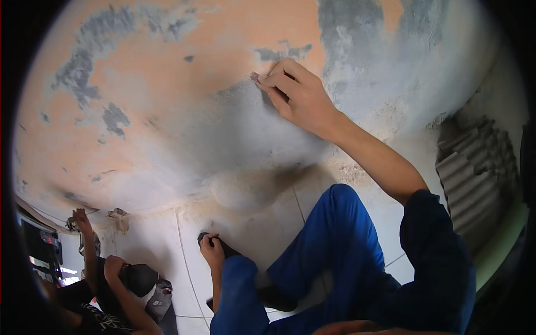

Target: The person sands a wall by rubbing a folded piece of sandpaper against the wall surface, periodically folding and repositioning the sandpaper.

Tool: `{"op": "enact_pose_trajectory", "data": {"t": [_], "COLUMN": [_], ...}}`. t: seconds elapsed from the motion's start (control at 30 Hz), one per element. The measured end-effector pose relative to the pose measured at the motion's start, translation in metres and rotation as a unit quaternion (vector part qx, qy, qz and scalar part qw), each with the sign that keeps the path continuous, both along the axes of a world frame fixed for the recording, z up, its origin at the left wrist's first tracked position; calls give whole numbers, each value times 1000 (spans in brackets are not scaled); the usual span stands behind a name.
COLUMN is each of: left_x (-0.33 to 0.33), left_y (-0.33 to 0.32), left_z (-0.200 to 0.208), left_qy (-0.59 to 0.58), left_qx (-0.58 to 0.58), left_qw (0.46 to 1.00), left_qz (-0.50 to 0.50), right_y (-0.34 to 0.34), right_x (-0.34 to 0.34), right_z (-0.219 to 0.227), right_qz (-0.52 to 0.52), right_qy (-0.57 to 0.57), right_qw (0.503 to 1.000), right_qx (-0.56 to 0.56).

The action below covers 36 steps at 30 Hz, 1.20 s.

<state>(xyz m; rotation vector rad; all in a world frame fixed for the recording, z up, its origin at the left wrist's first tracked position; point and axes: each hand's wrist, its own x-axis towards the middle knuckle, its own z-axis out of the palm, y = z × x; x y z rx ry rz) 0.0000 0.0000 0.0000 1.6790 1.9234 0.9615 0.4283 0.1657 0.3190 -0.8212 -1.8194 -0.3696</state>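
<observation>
My right hand (298, 92) is raised against the wall (184, 100), which has worn orange paint and grey patches. Its thumb and fingers pinch a small brownish piece that looks like folded sandpaper (255, 77), with its edge at the wall where orange meets grey. Most of that piece is hidden by my fingers. Low down, beside my bent left leg in blue trousers (240, 285), my left hand (212, 252) has its fingers curled together in front of my black shoe (229, 250). What it holds, if anything, does not show.
At the lower left another person sits close by, one hand (82, 219) up at the wall's foot. Corrugated grey sheets (474, 173) lean at the right, beside a pale green rounded edge (505, 243). White floor tiles (192, 262) meet the wall below.
</observation>
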Motion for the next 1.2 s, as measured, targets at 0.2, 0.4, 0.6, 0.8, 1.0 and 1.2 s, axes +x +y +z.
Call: {"op": "enact_pose_trajectory", "data": {"t": [0.2,0.4,0.6,0.8,1.0,1.2], "left_x": [39,39,42,43,37,34], "left_y": [39,34,56,59,55,49], "left_z": [-27,-10,-17,-8,-18,-8], "left_qy": [-28,13,-1,18,18,26], "left_qx": [39,47,48,67,62,51], "left_qw": [999,999,999,998,998,998], "left_qz": [26,14,3,6,1,20], "right_y": [12,22,21,23,30,30], "right_x": [42,-7,34,14,13,13], "right_z": [-44,4,-46,-28,-28,-42], "right_qz": [4,9,-5,9,11,22], "right_qy": [3,20,63,52,84,76], "right_qw": [999,995,998,994,995,991], "right_qx": [38,98,8,94,60,111]}}
